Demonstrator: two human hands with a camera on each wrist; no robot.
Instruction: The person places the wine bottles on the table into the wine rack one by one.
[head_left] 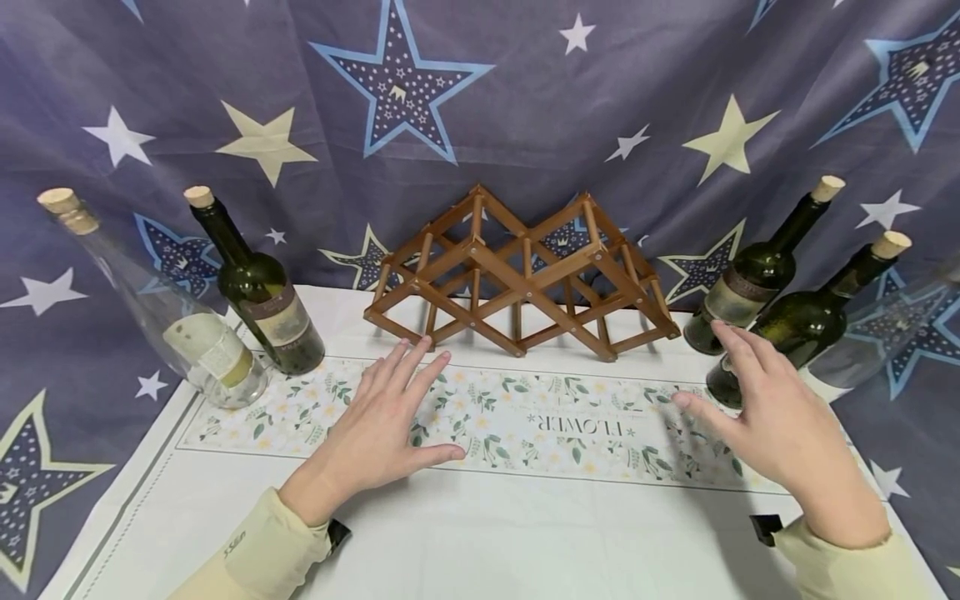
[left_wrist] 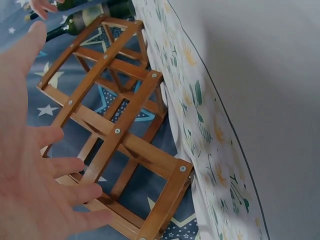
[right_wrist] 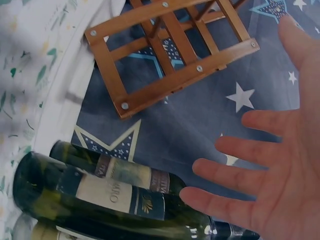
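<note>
A brown wooden lattice wine rack (head_left: 525,283) stands at the back middle of the table, with no bottle in it. My left hand (head_left: 382,417) is spread over the floral runner, fingertips near the rack's front left corner. Over the runner's right end, my right hand (head_left: 780,417) hovers with fingers spread, close to a green wine bottle (head_left: 802,317). Behind that bottle stands another green wine bottle (head_left: 738,287). The right wrist view shows the labelled bottle (right_wrist: 100,192) beyond my straight fingers. Neither hand holds anything.
At the left stand a clear corked bottle (head_left: 206,350) and a dark green corked bottle (head_left: 273,312). A clear bottle (head_left: 877,333) is at the far right. The floral runner (head_left: 487,417) crosses the white table (head_left: 495,533). A star-patterned curtain (head_left: 525,100) hangs right behind the rack.
</note>
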